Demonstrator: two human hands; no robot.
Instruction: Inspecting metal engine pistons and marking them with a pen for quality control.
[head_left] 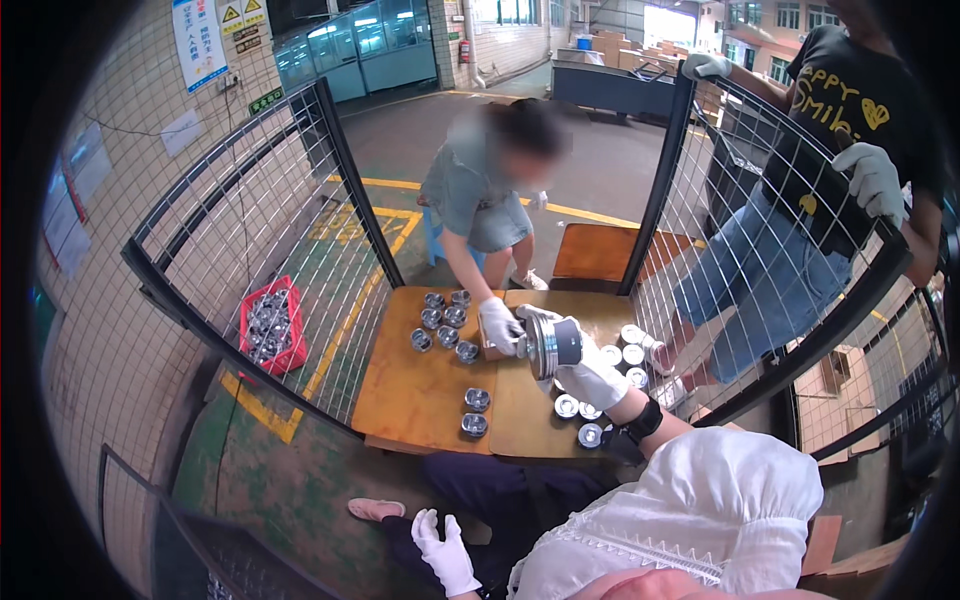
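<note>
My right hand [593, 378], in a white glove, comes in from the right with its fingers wrapped round a large engine piston [568, 342]. The piston is held on its side above the middle of the table; it has a dark skirt patch and ring grooves. My left hand [443, 555], also gloved, hangs near my lap with its fingers apart and nothing in it. Metal pistons [476, 400] stand on the left of the table, and several more [567, 406] with pale round tops are on the right, beside and below my right hand.
A wooden table [400, 390] stands between wire mesh side panels [260, 240]. Across it a seated co-worker's gloved hand [499, 325] reaches close to my piston. Another person [800, 200] stands at the right panel. A red crate [272, 325] of metal parts sits on the floor at left.
</note>
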